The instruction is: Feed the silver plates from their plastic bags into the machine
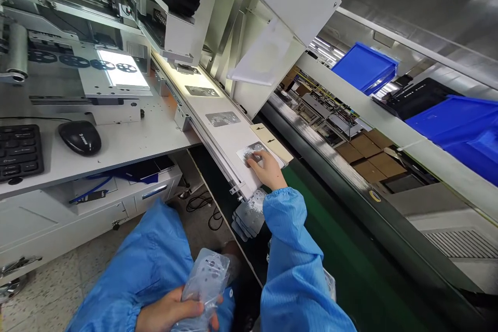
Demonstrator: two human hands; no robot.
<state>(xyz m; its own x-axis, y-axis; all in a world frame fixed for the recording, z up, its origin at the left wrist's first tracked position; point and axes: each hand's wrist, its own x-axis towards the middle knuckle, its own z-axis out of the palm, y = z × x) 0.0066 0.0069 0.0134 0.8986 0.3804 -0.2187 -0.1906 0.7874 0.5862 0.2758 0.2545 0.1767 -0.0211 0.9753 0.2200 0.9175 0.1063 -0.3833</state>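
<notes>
My left hand [175, 307] is wrapped round a translucent, phone-shaped plastic piece [209, 275] with small dark holes or marks near its upper end; it may be a stack. At the near end of a white conveyor belt [221, 140], the thumb and fingertips of my right hand [268, 166] close on a thin, grey-and-white patterned sheet [246, 154] lying on the belt. Farther up the belt lie another patterned sheet [223, 119] and one more under the lit part [201, 92]. Below the belt's end, several similar pieces overlap in a pile [251, 215].
A cream block [272, 143] sits beside the belt's near end. Left of it are a machine bench with a mouse [80, 138] and a keyboard [19, 151]. A green conveyor [330, 207] runs along the right, with blue bins [364, 67] above its far side.
</notes>
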